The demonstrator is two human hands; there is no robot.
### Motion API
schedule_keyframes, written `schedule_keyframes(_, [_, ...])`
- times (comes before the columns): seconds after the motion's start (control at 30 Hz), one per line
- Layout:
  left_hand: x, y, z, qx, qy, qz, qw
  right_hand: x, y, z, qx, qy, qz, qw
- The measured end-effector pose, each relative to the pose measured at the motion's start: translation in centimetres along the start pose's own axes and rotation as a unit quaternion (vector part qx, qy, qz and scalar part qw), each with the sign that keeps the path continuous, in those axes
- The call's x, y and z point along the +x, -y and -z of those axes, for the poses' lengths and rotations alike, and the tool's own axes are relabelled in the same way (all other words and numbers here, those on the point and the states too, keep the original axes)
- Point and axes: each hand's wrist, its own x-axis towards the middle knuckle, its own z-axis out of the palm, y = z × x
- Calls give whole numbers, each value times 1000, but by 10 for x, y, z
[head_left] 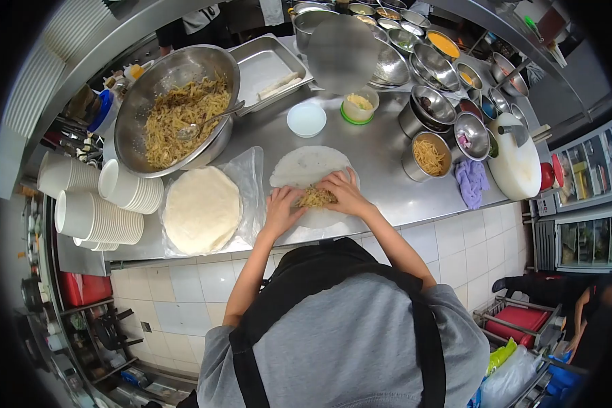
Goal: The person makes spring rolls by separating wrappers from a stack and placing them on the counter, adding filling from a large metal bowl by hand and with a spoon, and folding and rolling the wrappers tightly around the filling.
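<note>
A thin round wrapper [309,163] lies flat on the steel counter in front of me, with a small heap of shredded filling [316,198] on its near half. My left hand [283,209] presses on the heap's left end with curved fingers. From the other side, my right hand [347,194] curls its fingers over the right end. Both hands rest on the wrapper, partly hiding it. To the left, a stack of pale round wrappers [202,211] sits on a clear plastic sheet [251,180].
A large steel bowl [130,153] of filling with a spoon stands at the back left, beside a tray [255,58] holding white rolls. A white bowl [307,120] and a green-based tub [358,115] are ahead. Paper bowls [98,216] crowd the left; a pot [410,166] of shreds stands right.
</note>
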Motion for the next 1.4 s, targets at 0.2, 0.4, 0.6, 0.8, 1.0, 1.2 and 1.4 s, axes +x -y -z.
schedule_keyframes(0.2, [3,3,1,17,-2,-35,999,6,20,6,57,-21,-30,998])
schedule_keyframes(0.4, [3,12,-2,7,8,-5,1000,14,5,-17,39,15,-2,999])
schedule_keyframes(0.6, [1,-2,-5,19,-14,21,1000,12,5,-1,38,5,-3,999])
schedule_keyframes(0.8, [10,2,-26,40,25,8,999,11,-12,-12,-9,64,27,998])
schedule_keyframes(1.0, [11,-6,-18,32,26,22,999,-8,-20,21,-21,-2,-18,1000])
schedule_keyframes(1.2, [16,-11,-28,23,21,16,999,0,-30,1,-20,70,26,997])
schedule_keyframes(1.4, [24,-27,-33,62,-13,4,998,-7,-23,30,-28,16,-8,999])
